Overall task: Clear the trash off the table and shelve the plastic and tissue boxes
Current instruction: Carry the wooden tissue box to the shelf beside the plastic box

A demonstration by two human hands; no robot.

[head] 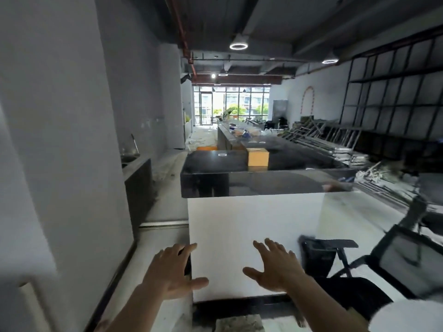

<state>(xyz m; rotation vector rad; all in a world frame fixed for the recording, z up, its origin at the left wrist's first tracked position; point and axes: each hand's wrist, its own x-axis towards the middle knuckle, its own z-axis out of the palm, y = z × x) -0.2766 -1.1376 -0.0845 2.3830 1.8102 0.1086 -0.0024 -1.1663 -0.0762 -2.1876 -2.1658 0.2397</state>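
A long glossy black table (215,164) on a white base (251,236) stands straight ahead of me. A cardboard box (258,157) sits on its top, further back. More clutter, orange and blue, lies far along the table (242,133); it is too small to name. My left hand (172,271) and my right hand (275,267) hang in front of the white base, fingers spread, holding nothing. No plastic or tissue box is visible.
A grey wall (60,140) and a dark counter with a sink (136,173) line the left side. A black office chair (388,255) stands at the right. Stacked metal frames (335,140) and tall black shelving (395,92) fill the right background.
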